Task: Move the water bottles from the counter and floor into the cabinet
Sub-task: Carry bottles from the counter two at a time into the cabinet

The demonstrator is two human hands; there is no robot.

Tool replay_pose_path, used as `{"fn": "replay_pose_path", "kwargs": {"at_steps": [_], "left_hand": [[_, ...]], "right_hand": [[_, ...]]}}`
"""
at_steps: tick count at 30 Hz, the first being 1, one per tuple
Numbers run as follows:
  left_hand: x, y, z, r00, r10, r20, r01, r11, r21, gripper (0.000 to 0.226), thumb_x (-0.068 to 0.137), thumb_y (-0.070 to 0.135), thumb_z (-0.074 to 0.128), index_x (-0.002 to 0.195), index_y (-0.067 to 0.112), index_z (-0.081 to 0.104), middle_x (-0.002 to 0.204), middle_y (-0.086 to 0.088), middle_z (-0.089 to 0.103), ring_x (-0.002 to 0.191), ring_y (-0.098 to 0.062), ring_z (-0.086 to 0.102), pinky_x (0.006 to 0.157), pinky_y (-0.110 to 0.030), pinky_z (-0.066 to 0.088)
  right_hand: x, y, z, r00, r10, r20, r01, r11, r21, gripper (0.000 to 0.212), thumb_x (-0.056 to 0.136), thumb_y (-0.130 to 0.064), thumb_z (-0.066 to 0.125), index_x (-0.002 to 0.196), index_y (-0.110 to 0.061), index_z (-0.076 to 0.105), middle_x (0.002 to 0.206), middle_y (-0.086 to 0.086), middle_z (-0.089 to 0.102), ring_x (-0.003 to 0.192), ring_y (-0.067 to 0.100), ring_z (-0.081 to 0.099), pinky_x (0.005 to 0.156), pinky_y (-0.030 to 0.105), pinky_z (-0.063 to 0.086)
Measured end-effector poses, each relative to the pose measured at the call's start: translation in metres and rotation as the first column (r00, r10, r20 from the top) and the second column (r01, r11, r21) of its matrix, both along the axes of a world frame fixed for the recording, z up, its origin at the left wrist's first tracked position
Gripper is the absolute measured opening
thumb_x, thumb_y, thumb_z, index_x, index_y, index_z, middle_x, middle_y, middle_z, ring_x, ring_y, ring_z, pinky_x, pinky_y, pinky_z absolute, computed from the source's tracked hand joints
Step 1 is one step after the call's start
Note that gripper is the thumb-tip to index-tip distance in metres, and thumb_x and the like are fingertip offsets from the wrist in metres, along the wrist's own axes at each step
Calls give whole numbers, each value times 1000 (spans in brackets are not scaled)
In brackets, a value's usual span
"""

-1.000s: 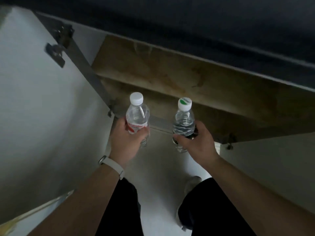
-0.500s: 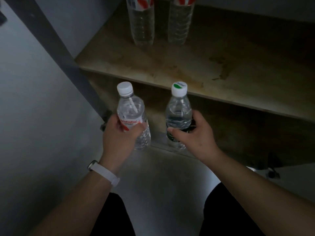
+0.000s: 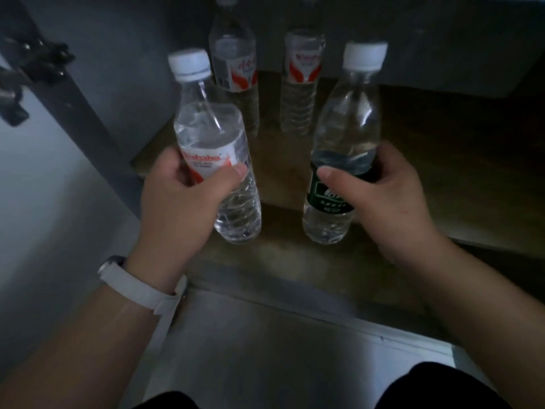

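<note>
Smooth grey floor [image 3: 265, 349] lies nearest, with dark trousers [image 3: 442, 388] at the bottom edge. A pale, rubbery strap [image 3: 138, 286] rings the left wrist.

Ahead of it the left hand [image 3: 177, 202] is wrapped round the waist of the red-labelled bottle [image 3: 209, 134], thumb across the glossy white-and-red film. Below the grip the clear plastic is ribbed. Above it a smooth shoulder tapers to a ridged white cap.

Level with it, the right hand [image 3: 392, 202] clasps the green-labelled bottle [image 3: 345, 122] the same way, thumb laid on the dark green band. A rounded shoulder and white cap rise above the fingers.

Both bases hang below the grips, over the front of a matt, stained wooden shelf [image 3: 442, 178]. Whether they touch it cannot be told.

Beyond the fingers, the left rear bottle [image 3: 234, 69] and right rear bottle [image 3: 303, 81] stand upright on that shelf, apart, each with a red-and-white label.

Left of the left hand, a pale door panel [image 3: 44, 202] carries a dark metal hinge [image 3: 38, 63].
</note>
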State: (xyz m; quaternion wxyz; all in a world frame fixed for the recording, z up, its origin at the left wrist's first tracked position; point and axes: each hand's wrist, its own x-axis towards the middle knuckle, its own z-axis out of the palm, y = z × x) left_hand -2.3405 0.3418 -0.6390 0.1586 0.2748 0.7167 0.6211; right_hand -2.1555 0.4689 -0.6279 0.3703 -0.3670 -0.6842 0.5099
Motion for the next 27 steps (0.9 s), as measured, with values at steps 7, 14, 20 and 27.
{"fn": "replay_pose_path", "kwargs": {"at_steps": [7, 14, 20, 27], "left_hand": [[-8, 49, 22, 998, -61, 16, 61, 997, 40, 43, 76, 27, 87, 115, 28, 69, 100, 16, 76, 87, 3, 72, 73, -19, 55], [-12, 94, 23, 995, -102, 18, 101, 994, 39, 50, 77, 33, 86, 122, 33, 64, 110, 15, 73, 103, -6, 70, 96, -40, 57], [-13, 123, 23, 994, -71, 87, 63, 995, 82, 52, 78, 30, 86, 124, 28, 64, 109, 15, 73, 102, -5, 69, 92, -33, 57], [-9, 134, 14, 992, -113, 52, 107, 989, 98, 52, 81, 32, 84, 127, 31, 62, 115, 17, 71, 106, -2, 66, 91, -25, 53]], "right_hand": [[-2, 48, 19, 996, -86, -14, 86, 995, 49, 41, 72, -37, 81, 106, -43, 58, 103, -21, 67, 95, -5, 63, 75, 19, 48], [-21, 91, 12, 995, -101, 20, 99, 989, 108, 44, 76, -37, 80, 114, -37, 58, 106, -21, 63, 97, -7, 58, 78, 18, 47], [-41, 121, 3, 992, -126, -17, 127, 988, 91, 43, 77, -31, 81, 115, -28, 61, 96, -20, 63, 86, -12, 58, 74, 14, 47], [-50, 140, -3, 990, -138, -4, 138, 986, 98, 32, 78, -35, 80, 103, -36, 61, 94, -22, 64, 88, -9, 59, 80, 21, 51]]}}
